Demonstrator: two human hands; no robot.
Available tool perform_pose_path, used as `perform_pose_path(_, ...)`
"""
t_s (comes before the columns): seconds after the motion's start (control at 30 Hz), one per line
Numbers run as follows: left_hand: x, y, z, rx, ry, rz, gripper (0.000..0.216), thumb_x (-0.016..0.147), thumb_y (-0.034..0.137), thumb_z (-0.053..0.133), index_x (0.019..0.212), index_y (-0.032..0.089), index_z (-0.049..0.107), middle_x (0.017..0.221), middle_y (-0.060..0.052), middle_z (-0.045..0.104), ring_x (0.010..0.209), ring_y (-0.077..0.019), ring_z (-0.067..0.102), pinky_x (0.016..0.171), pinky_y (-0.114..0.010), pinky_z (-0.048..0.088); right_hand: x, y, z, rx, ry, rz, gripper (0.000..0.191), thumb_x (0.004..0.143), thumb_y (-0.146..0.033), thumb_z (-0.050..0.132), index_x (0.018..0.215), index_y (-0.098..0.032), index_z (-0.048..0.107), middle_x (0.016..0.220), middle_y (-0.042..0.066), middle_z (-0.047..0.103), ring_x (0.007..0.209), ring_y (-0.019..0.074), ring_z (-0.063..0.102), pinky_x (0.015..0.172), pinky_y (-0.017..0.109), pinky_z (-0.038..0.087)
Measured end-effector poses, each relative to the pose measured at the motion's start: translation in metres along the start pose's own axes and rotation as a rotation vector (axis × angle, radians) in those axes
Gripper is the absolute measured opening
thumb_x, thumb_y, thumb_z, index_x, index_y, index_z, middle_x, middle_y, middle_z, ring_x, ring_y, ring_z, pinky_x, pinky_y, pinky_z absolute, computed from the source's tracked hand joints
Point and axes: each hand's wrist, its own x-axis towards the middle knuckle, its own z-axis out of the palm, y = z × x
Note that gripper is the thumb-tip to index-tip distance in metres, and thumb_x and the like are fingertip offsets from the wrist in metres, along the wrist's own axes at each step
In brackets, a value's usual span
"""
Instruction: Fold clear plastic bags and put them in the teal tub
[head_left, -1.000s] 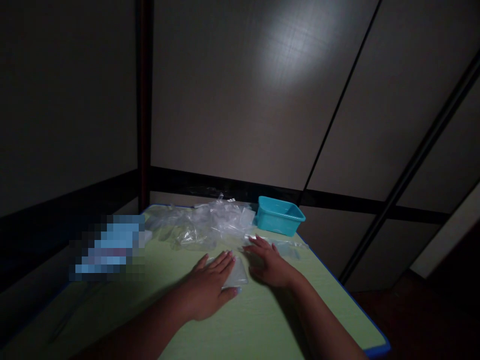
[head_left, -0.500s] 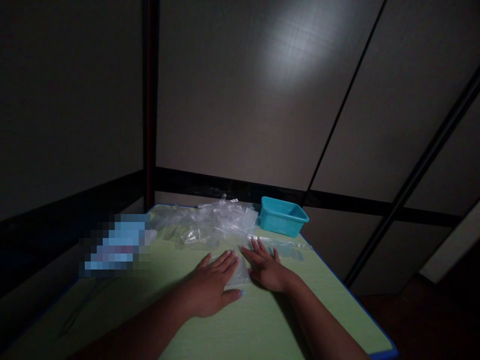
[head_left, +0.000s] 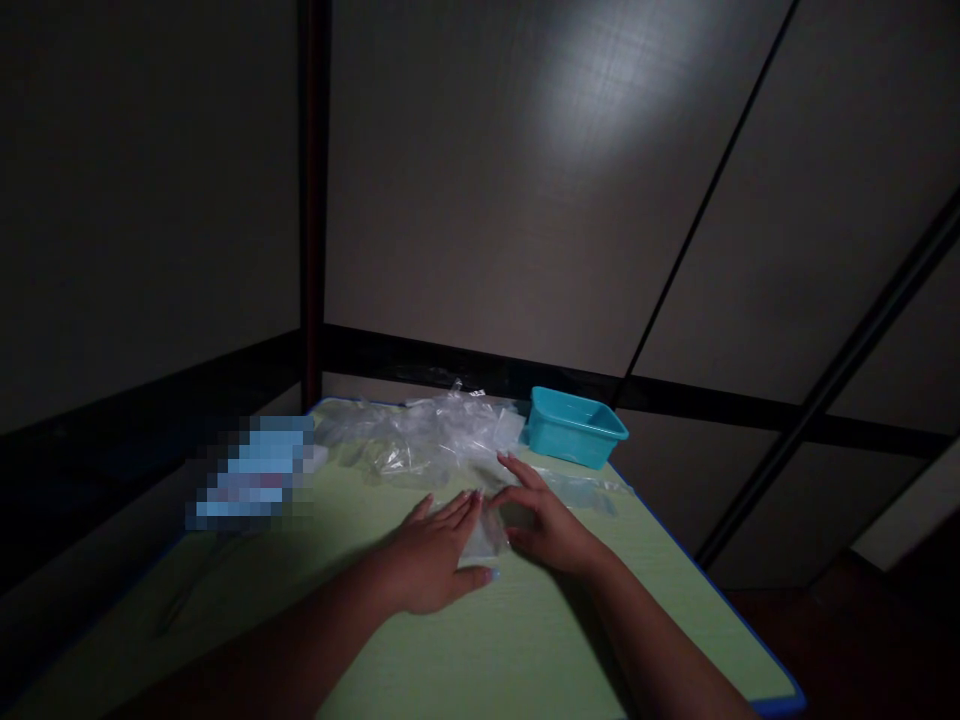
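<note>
My left hand (head_left: 435, 555) lies flat, fingers stretched out, on the left part of a small clear plastic bag (head_left: 484, 535) on the green table (head_left: 465, 650). My right hand (head_left: 544, 515) is raised at the bag's right edge. Its thumb and fingers curl over the bag's upper right part and seem to pinch it. The light is dim, so the grip is hard to make out.
A heap of clear plastic bags (head_left: 427, 435) lies at the table's far end. A teal plastic tub (head_left: 576, 428) stands at the far right corner, and more flat bags (head_left: 585, 490) lie in front of it. A blurred-out blue patch (head_left: 251, 472) is at the left. The table's blue right edge (head_left: 705, 585) is close.
My right hand has lifted off the table, and its fingers have curled onto the bag's right edge. My left hand stays flat on the bag. The view has shifted slightly.
</note>
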Motion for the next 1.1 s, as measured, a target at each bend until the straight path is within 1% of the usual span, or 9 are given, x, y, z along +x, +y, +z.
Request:
perform_pose_path(0.13,0.0004,0.0010,-0.0003,-0.003,0.001,-0.004,0.082,0.084,0.059,0.035,0.143,0.010,0.006,0.148,-0.013,0.006,0.136,-0.0241,0.008,0.107,-0.052,0.005,0.0020,-0.0031,-0.0005,0.071,0.018,-0.055,0.017,0.066,-0.013,0.066,0.080,-0.022,0.070,0.140,0.006,0.036,0.131,0.0252,0.027,0.106,0.039,0.020)
perform_pose_path(0.2,0.0007,0.0011,-0.0003,-0.001,0.004,0.000,0.080,0.084,0.059,0.036,0.143,0.012,0.008,0.148,-0.011,0.007,0.136,-0.0241,0.008,0.107,-0.053,0.005,0.0019,-0.0032,0.0001,0.081,0.008,-0.056,0.018,0.066,-0.013,0.067,0.081,-0.022,0.071,0.139,0.006,0.038,0.130,0.0250,0.028,0.106,0.038,0.020)
perform_pose_path(0.3,0.0008,0.0002,0.0005,0.008,0.007,0.011,0.076,0.085,0.058,0.036,0.143,0.017,0.011,0.148,-0.010,0.008,0.136,-0.0241,0.008,0.106,-0.054,0.005,0.0003,-0.0013,0.0016,0.087,-0.006,-0.054,0.034,0.064,-0.009,0.067,0.095,-0.024,0.069,0.143,0.006,0.031,0.132,0.0245,0.024,0.106,0.039,0.019)
perform_pose_path(0.37,0.0008,-0.0009,0.0016,0.010,0.013,0.018,0.076,0.085,0.059,0.035,0.143,0.018,0.011,0.148,-0.010,0.008,0.136,-0.0241,0.008,0.106,-0.055,0.005,-0.0007,0.0000,0.0022,0.076,-0.021,-0.060,0.037,0.064,-0.006,0.065,0.096,-0.025,0.069,0.144,0.005,0.027,0.133,0.0243,0.022,0.107,0.040,0.018)
perform_pose_path(0.7,0.0025,-0.0031,0.0045,0.023,0.003,0.012,0.079,0.084,0.064,0.029,0.143,0.016,0.009,0.148,-0.011,0.006,0.136,-0.0242,0.007,0.106,-0.053,0.005,0.0033,-0.0016,-0.0024,0.104,0.016,-0.061,0.009,0.069,-0.018,0.071,0.075,-0.025,0.073,0.131,0.006,0.049,0.129,0.0246,0.030,0.105,0.044,0.021)
perform_pose_path(0.87,0.0020,-0.0004,0.0046,0.015,0.032,-0.001,0.063,0.090,0.048,0.029,0.143,0.017,0.014,0.148,-0.009,0.010,0.136,-0.0227,0.008,0.106,-0.053,0.007,0.0025,0.0007,-0.0011,0.243,0.022,-0.066,0.005,0.074,-0.024,0.067,0.077,-0.024,0.071,0.119,0.006,0.060,0.128,0.0226,0.034,0.104,0.046,0.023)
perform_pose_path(1.0,0.0038,0.0000,0.0047,-0.056,0.076,0.034,0.054,0.092,0.032,0.029,0.143,0.022,0.016,0.148,-0.006,0.017,0.136,-0.0217,0.013,0.106,-0.052,0.009,0.0024,-0.0005,0.0001,0.356,0.067,0.022,0.010,0.077,-0.031,0.066,0.078,-0.022,0.069,0.100,0.006,0.069,0.120,0.0230,0.045,0.106,0.048,0.015)
perform_pose_path(1.07,0.0060,-0.0006,0.0038,-0.155,0.123,0.050,0.052,0.091,0.027,0.030,0.142,0.025,0.020,0.147,-0.004,0.024,0.134,-0.0224,0.021,0.106,-0.049,0.015,0.0030,0.0000,-0.0003,0.416,0.115,0.061,0.014,0.076,-0.033,0.066,0.076,-0.020,0.068,0.094,0.007,0.070,0.113,0.0245,0.052,0.106,0.049,0.014)
perform_pose_path(1.1,0.0073,-0.0010,0.0029,-0.233,0.150,0.052,0.049,0.091,0.026,0.031,0.140,0.027,0.026,0.144,-0.004,0.032,0.131,-0.0236,0.029,0.104,-0.047,0.020,0.0034,0.0009,-0.0007,0.458,0.140,0.073,0.015,0.075,-0.035,0.066,0.075,-0.019,0.068,0.092,0.007,0.070,0.109,0.0251,0.055,0.104,0.048,0.018)
